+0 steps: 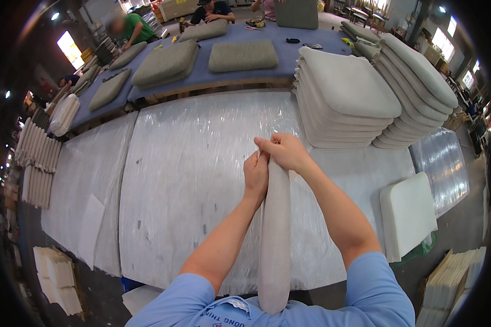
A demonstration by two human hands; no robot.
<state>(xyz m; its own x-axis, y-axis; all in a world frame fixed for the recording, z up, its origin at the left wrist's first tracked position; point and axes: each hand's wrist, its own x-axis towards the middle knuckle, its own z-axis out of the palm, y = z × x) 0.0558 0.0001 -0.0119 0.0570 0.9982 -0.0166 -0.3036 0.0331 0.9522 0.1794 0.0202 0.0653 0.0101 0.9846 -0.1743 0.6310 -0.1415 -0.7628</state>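
A light grey fabric-covered seat cushion (275, 234) stands on edge between my forearms, its near end against my shirt. At its far end my left hand (256, 173) is closed on the cushion's cover, thumb upward. My right hand (285, 151) grips the same end just above and to the right, fingers bent over the fabric. Both hands meet at the cover's edge; what the fingertips pinch is partly hidden. Beneath lies a table wrapped in clear plastic film (185, 180).
Tall stacks of pale cushions (349, 87) rise at the far right, a white foam pad (409, 212) nearer. Beyond, a blue-topped table (202, 60) carries olive-grey cushions (166, 62), where several people work. More cushions (38, 147) are piled at far left; foam pieces (57, 275) sit lower left.
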